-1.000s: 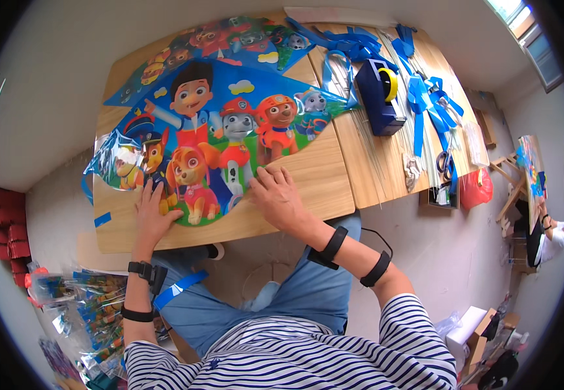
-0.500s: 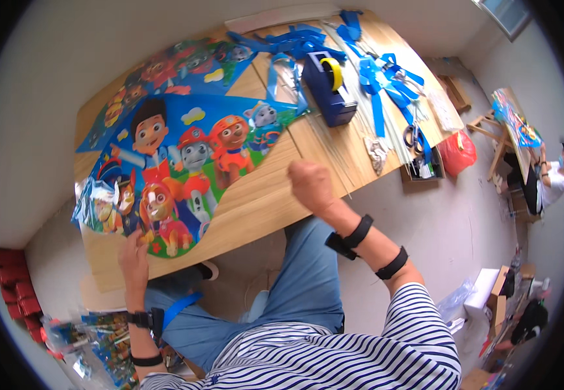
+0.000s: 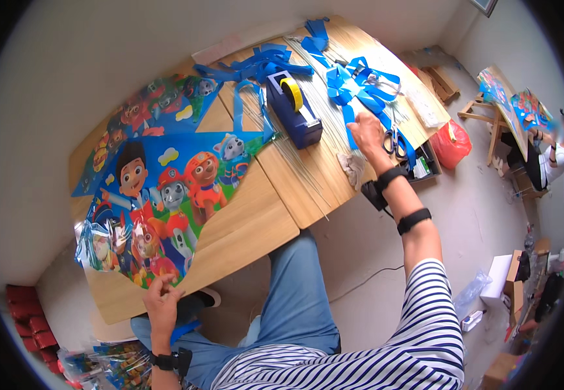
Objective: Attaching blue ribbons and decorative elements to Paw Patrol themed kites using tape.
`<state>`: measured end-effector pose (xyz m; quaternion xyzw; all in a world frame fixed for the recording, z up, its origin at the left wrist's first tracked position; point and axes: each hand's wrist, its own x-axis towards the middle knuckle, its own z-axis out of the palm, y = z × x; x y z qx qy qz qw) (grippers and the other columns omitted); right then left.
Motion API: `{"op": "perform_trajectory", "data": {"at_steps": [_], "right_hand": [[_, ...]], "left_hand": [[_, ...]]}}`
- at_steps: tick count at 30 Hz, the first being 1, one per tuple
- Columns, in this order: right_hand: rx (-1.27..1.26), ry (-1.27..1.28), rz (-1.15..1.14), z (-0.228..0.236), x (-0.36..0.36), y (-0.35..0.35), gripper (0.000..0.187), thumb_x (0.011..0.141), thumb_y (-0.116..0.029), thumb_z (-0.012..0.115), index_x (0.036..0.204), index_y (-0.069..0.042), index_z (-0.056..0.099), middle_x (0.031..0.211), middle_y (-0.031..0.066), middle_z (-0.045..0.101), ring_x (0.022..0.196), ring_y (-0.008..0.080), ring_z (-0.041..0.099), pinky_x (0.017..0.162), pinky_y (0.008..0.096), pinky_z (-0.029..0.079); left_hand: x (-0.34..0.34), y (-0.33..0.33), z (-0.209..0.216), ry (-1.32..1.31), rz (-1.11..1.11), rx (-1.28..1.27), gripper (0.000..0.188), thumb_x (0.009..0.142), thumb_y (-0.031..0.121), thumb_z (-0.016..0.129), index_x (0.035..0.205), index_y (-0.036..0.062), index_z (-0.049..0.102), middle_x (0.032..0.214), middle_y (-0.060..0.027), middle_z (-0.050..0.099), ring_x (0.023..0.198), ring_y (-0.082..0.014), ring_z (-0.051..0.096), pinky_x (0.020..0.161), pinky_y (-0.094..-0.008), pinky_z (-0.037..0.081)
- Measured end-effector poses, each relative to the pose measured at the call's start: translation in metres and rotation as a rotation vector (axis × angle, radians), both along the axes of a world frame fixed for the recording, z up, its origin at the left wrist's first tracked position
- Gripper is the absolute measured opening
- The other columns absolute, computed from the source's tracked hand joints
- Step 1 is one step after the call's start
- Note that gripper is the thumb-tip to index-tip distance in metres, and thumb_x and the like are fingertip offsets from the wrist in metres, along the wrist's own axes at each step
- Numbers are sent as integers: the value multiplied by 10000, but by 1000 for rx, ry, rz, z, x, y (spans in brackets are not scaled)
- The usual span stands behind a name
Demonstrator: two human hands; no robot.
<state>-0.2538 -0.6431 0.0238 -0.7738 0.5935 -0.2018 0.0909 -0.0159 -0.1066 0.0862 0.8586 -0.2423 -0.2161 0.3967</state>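
Two hands work apart: left hand (image 3: 162, 301), fingers curled, grip unclear, at the printed sheet (image 3: 179, 188) on the worktop (image 3: 249, 221); right hand (image 3: 371, 136) apparently at pick-up beside blue ribbons (image 3: 341, 95), closure unclear; lifting one calls for a pinch

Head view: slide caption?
Left hand at the near edge of the printed sheet, right hand by the blue ribbons and scissors.
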Motion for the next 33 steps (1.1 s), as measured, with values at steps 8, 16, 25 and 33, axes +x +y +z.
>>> {"op": "perform_trajectory", "data": {"at_steps": [8, 16, 25, 33], "right_hand": [[-258, 277, 123, -21, 65, -74, 433, 747, -132, 717, 1161, -254, 683, 1255, 113, 533, 1208, 349, 464, 987, 471, 439], [6, -590, 416, 66, 61, -144, 204, 752, -69, 674, 941, -87, 747, 1068, 113, 684, 887, 292, 660, 849, 350, 533], [528, -1388, 1002, 284, 59, 41, 247, 915, -16, 594, 1149, -78, 642, 814, 107, 678, 654, 166, 603, 618, 282, 508], [1213, -1018, 951, 206, 92, 260, 70, 807, -56, 761, 842, -22, 711, 747, -49, 593, 686, 30, 524, 612, 194, 395]], "left_hand": [[-7, 0, 5, 7, 11, 95, 242, 729, -24, 719, 963, -45, 662, 754, -44, 634, 707, -107, 598, 677, -256, 493], [-12, -11, -1, 19, -20, 90, 215, 739, -12, 710, 945, -48, 662, 774, -56, 641, 725, -119, 603, 689, -262, 494], [-21, -46, 40, 54, -196, -139, 197, 777, -9, 691, 972, -22, 665, 866, -37, 652, 817, -109, 615, 742, -251, 503], [-49, -68, 96, 336, -357, -668, 386, 836, 29, 703, 1207, 3, 598, 1142, -65, 630, 1108, -153, 593, 966, -316, 479]]}}
